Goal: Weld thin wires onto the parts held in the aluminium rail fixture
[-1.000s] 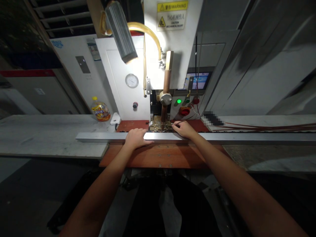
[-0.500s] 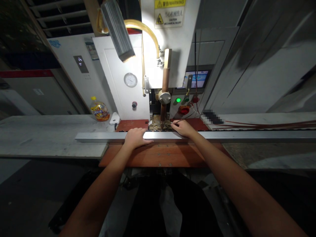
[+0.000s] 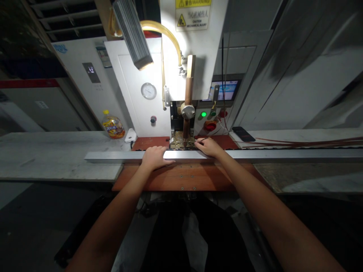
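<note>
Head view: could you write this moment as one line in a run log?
left hand: resting on metal bar | right hand: pinching thin wire near copper rod | green light: lit

Metal bar, smooth, satin silver; copper-toned rod, metallic sheen; bottle, clear glossy plastic; my worktop, matt grey.
</note>
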Tool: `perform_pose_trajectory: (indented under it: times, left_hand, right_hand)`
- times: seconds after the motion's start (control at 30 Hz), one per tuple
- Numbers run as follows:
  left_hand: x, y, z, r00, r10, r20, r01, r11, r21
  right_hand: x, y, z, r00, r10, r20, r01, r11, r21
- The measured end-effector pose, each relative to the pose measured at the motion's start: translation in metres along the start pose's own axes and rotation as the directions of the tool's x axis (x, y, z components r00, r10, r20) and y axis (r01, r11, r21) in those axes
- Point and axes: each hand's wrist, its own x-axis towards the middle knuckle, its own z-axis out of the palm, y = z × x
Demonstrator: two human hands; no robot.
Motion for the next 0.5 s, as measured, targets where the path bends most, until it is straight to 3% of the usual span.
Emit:
perform_pose_trajectory:
  times: [0.5]
  left_hand:
    - [0.0011, -0.0062, -0.0037, 0.998, 0.056, -0.015, -0.057, 0.997, -0.060]
  right_hand:
    - [-0.0013, -0.0058, -0.0023, 0.999, 0.038, 0.015, -0.036, 0.996, -0.078]
